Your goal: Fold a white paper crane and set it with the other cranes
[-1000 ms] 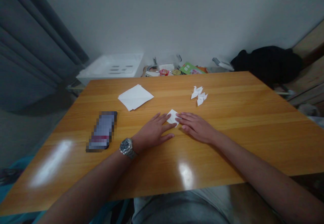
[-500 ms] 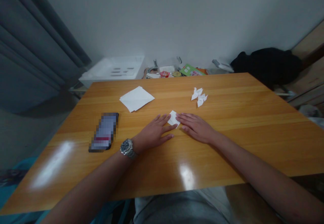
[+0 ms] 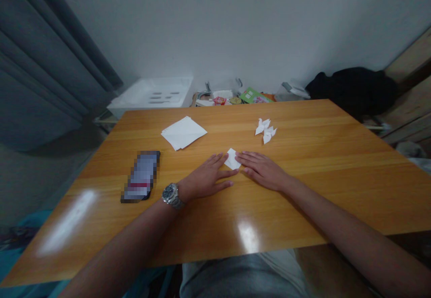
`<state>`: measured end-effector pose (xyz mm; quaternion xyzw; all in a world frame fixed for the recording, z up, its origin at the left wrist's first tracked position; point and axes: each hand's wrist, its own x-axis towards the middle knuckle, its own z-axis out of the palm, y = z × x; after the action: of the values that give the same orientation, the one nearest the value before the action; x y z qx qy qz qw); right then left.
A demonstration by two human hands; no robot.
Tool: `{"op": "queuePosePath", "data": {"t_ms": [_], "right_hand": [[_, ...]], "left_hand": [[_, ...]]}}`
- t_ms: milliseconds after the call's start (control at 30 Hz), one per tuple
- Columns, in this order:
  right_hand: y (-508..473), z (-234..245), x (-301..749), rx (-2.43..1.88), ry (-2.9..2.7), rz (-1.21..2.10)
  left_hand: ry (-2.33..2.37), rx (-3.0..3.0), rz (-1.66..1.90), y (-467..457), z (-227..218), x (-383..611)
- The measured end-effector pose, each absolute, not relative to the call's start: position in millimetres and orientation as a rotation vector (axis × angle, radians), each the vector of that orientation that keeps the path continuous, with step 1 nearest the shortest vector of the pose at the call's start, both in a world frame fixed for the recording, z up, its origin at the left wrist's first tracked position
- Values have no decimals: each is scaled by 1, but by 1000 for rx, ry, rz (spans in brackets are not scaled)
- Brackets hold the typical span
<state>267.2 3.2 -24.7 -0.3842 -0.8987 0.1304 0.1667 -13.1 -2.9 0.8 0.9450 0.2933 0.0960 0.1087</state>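
Observation:
A small folded piece of white paper (image 3: 232,159) lies flat on the wooden table (image 3: 303,154), one corner pointing away from me. My left hand (image 3: 208,177) rests flat with fingers spread, its fingertips on the paper's left and near edges. From the other side my right hand (image 3: 261,168) lies flat, its fingertips on the right edge. Both hands are open and press on the paper without gripping it. Beyond my right hand sit two folded white paper birds (image 3: 266,129), close together. Part of the paper is covered by my fingers.
A stack of white paper sheets (image 3: 184,133) lies at the back left. A phone (image 3: 141,176), its screen blurred out, rests left of my wristwatch (image 3: 171,195). Behind the table are a white plastic tray (image 3: 155,89), a green booklet (image 3: 254,95) and a black cloth item (image 3: 353,89).
My left index finger has slid slightly right along the paper's near edge. The right hand stays nearly in place. The whole view has shifted a little.

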Motion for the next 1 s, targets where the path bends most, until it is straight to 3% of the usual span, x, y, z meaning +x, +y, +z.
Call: {"op": "queuePosePath", "data": {"t_ms": [1000], "right_hand": [[5, -23, 270, -1105, -2577, 386]], "left_hand": [[953, 2750, 308, -8, 0, -5]]}}
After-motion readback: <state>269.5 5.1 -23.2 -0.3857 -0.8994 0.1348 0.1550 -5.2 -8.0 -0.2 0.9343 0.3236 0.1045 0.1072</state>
